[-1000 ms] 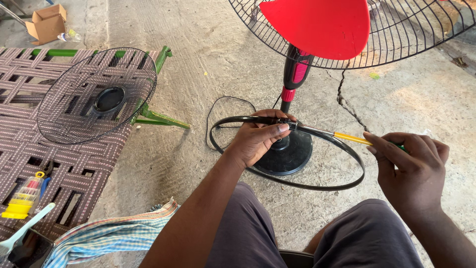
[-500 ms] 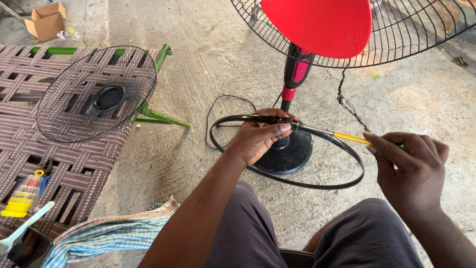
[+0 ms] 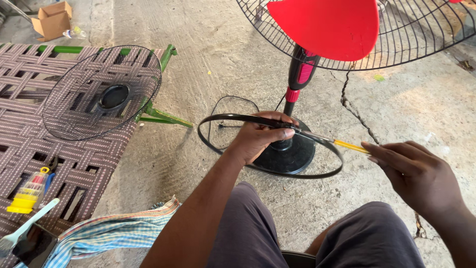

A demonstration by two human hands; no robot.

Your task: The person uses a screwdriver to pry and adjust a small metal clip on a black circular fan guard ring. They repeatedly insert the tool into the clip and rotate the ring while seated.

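A standing fan point(image 3: 302, 74) with a red blade and an open wire guard stands on the concrete floor point(image 3: 208, 59), its round black base point(image 3: 287, 156) just ahead of the person's knees. To the left is a woven cot point(image 3: 29, 129) on a green frame, carrying the loose front fan guard point(image 3: 101, 92), a checked cloth point(image 3: 114, 231), a yellow-capped bottle point(image 3: 27, 193) and a pale brush point(image 3: 25, 223). A black plastic ring point(image 3: 223, 144) is held over the fan's base. The left hand point(image 3: 260, 136) reaches forward with the arm stretched out, palm down, its grip pinching the far edge of the ring between thumb and fingers. The right hand point(image 3: 421, 176), bent at the wrist and pointing left, has its grip pressed around the yellow handle of a screwdriver point(image 3: 342, 145), whose shaft runs to the ring just beside the left thumb.
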